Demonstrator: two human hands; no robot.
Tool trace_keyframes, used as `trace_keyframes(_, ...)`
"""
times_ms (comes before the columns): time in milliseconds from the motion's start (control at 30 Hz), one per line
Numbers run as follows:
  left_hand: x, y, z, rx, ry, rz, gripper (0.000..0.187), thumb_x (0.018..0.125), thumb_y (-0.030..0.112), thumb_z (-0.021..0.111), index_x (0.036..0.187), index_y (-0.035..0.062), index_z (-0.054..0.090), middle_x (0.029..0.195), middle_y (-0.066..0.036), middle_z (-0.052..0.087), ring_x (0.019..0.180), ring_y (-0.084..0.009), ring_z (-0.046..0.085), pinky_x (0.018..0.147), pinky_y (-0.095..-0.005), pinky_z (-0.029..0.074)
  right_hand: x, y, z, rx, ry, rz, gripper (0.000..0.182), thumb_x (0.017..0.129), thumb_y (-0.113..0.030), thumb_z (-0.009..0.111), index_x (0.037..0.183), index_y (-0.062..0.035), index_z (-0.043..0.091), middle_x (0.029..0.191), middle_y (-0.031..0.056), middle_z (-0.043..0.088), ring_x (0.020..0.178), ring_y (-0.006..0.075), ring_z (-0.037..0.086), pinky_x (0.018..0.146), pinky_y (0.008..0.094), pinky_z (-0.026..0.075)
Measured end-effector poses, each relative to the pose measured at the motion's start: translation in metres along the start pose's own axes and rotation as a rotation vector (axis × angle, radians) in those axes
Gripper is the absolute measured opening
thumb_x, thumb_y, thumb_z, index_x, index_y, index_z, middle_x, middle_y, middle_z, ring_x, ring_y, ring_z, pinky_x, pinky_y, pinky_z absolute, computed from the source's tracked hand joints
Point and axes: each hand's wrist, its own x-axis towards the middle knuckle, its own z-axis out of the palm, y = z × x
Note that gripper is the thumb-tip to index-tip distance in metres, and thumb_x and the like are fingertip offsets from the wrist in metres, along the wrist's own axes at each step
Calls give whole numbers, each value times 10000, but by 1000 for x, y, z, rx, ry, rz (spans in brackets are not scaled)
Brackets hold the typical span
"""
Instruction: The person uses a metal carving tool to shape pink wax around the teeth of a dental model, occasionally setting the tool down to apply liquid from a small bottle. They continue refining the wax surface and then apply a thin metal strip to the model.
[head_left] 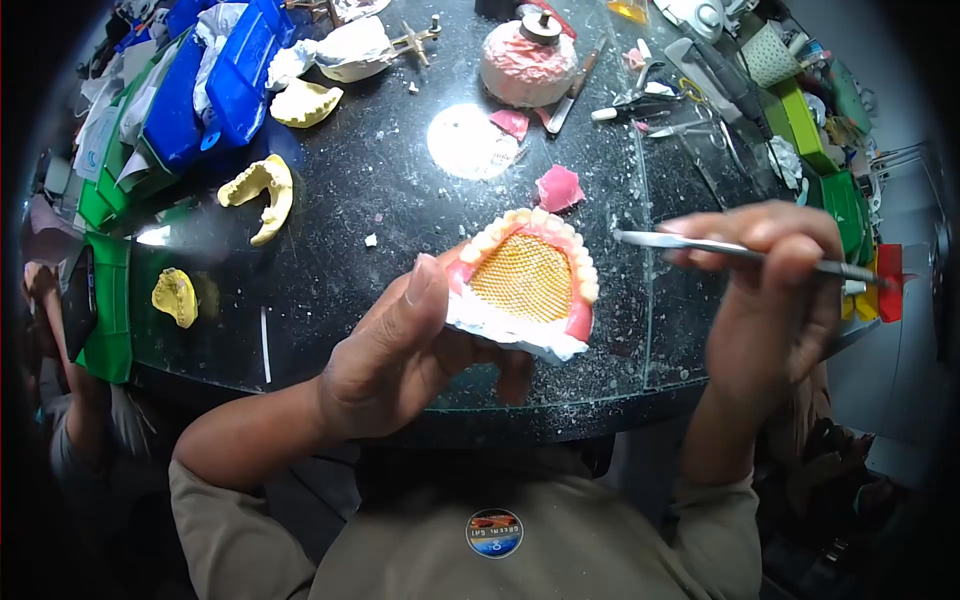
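Note:
My left hand [400, 345] holds a dental model [520, 338] by its white plaster base, the thumb on its left side. On the model sits a denture [583, 262] with a row of cream teeth and pink wax gum. A gold-coloured mesh plate [522, 278] fills its palate. To the right, my right hand [775, 270] grips a thin metal wax carver [725, 246] between thumb and fingers. The tool's flat tip points left toward the denture and stays apart from it. Some fingers of my left hand are hidden beneath the model.
Yellow plaster casts [268, 200] lie at the left, near blue bins [225, 85]. A pink-topped round pot [528, 65], pink wax pieces [559, 187] and a knife [577, 85] lie ahead. Several hand tools [680, 128] are at the back right. Another person's arm [60, 330] shows far left.

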Motion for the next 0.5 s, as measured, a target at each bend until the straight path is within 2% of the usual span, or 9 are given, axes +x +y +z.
trace_keyframes(100, -1, 3, 0, 5, -11, 5, 932, 799, 706, 296, 1392, 8, 123, 1285, -260, 397, 1191, -309, 433, 767, -342, 476, 11, 3, 27, -14, -126, 0, 302, 923, -313, 456, 890, -14, 483, 726, 119, 576, 665, 213, 608, 661, 371, 526)
trace_keyframes(300, -1, 2, 0, 31, -36, -7, 980, 770, 745, 281, 1395, 11, 108, 1291, -241, 399, 1178, -287, 451, 743, -318, 498, 1, 14, 35, 63, -113, 42, 292, 911, -307, 483, 882, -17, 480, 716, 86, 540, 662, 176, 591, 726, 470, 529)
trace_keyframes(500, -3, 10, 1, 68, -25, -60, 982, 769, 751, 252, 1400, 18, 80, 1306, -229, 387, 1177, -270, 454, 742, -316, 505, -2, 14, 36, 89, -73, 78, 266, 910, -278, 488, 877, -15, 471, 740, 78, 526, 652, 164, 581, 711, 487, 536)
